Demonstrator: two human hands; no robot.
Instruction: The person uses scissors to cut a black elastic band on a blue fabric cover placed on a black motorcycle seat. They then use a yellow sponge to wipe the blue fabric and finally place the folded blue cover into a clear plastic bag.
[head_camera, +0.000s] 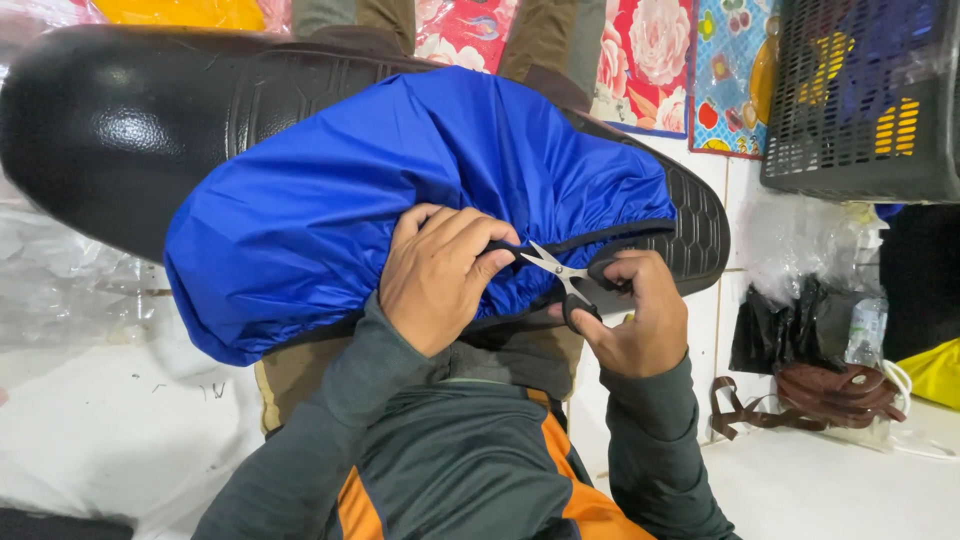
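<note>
A long black motorcycle seat (120, 120) lies across my lap, its right half wrapped in a blue fabric cover (400, 180) with a black elastic hem. My left hand (435, 275) pinches the gathered hem of the cover near the seat's lower edge. In my right hand (635, 320) is a pair of small scissors (562, 275) with black handles. Their blades are open and point at the hem beside my left fingers.
A dark plastic crate (860, 110) stands at the upper right. Black bags (790, 325), a clear bottle (868, 330) and coiled brown straps (830, 390) lie on the white floor at right. Clear plastic sheeting (60, 290) lies at left. Flowered cloths (640, 60) lie at the top.
</note>
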